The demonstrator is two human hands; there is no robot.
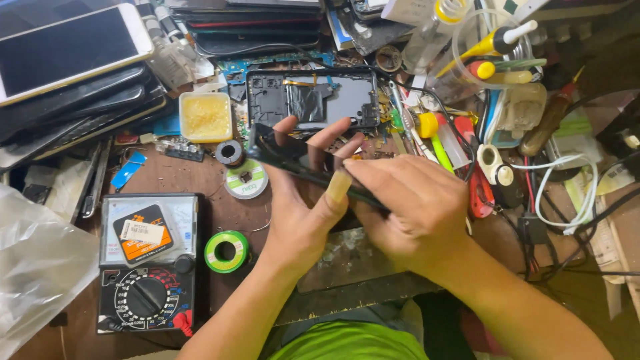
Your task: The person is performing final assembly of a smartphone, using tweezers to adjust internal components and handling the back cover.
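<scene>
I look down at a crowded repair bench (220, 200) of dark wood. Both my hands meet at its middle, around one dark phone (293, 157) held on edge and tilted, its glass face toward me. My left hand (303, 200) cups the phone from below: four fingers curl up behind its far side and the thumb (337, 187) presses across the near edge, closed on it. My right hand (413, 207) covers the phone's right end, fingers folded down over it; I cannot tell whether anything small sits between those fingertips.

Just beyond the phone lies one opened phone shell (313, 100), its dark inner frame facing up. To the left of that sits one square tub of yellow paste (205, 117). Three small reels lie near my left wrist: one dark reel (230, 152), one white reel (245, 180) and one green reel (227, 251). One analogue multimeter (150, 260) with a round dial rests at the lower left, beside one crumpled clear plastic bag (40, 260). One white-framed phone (67, 47) tops a stack of dark phones at the upper left. On the right, one clear cup (493, 47) holds several yellow and red tools, and one white cable (567, 193) loops among black wires.
</scene>
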